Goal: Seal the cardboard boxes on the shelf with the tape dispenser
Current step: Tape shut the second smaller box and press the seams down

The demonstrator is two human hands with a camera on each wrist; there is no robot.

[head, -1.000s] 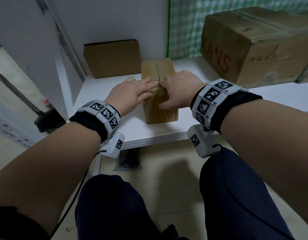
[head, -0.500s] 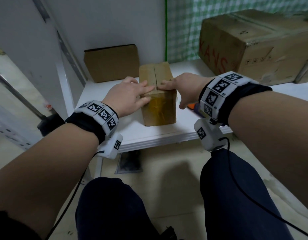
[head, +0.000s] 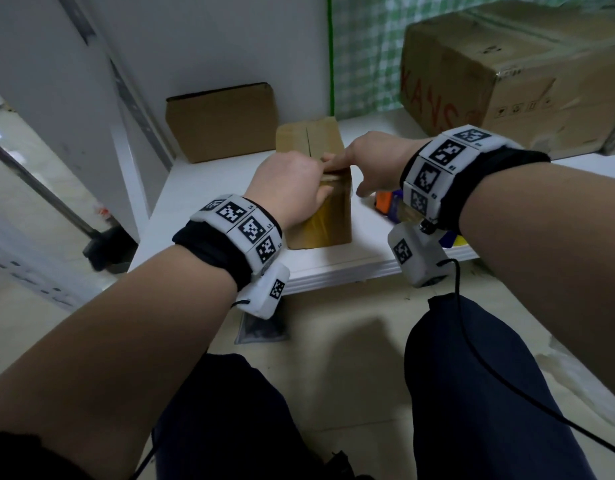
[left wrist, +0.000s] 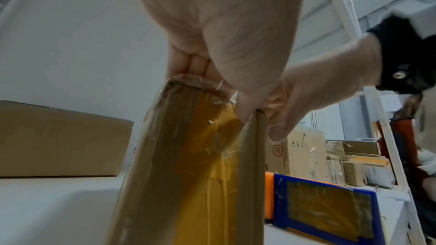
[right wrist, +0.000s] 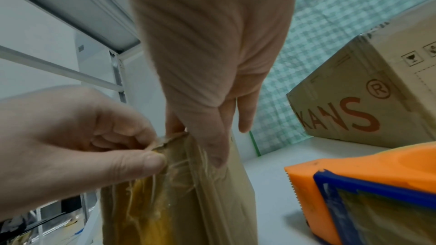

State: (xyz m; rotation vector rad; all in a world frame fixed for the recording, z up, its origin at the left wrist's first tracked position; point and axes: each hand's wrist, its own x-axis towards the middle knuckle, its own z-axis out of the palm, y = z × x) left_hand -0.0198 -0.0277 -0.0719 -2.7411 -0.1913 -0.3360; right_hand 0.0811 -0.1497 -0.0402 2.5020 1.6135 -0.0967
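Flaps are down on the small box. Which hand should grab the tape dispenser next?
Right. The tape dispenser lies on the shelf just beside the right hand, while the left hand pinches the small box at its top front edge and can steady it.

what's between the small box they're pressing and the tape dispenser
Only bare white shelf separates the small box from the tape dispenser, clearest in the right wrist view.

Head view looks down; both wrist views closely share the small box [head: 314,188].

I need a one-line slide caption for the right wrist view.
Both hands, left hand and right hand, press tape onto the small box beside the tape dispenser.
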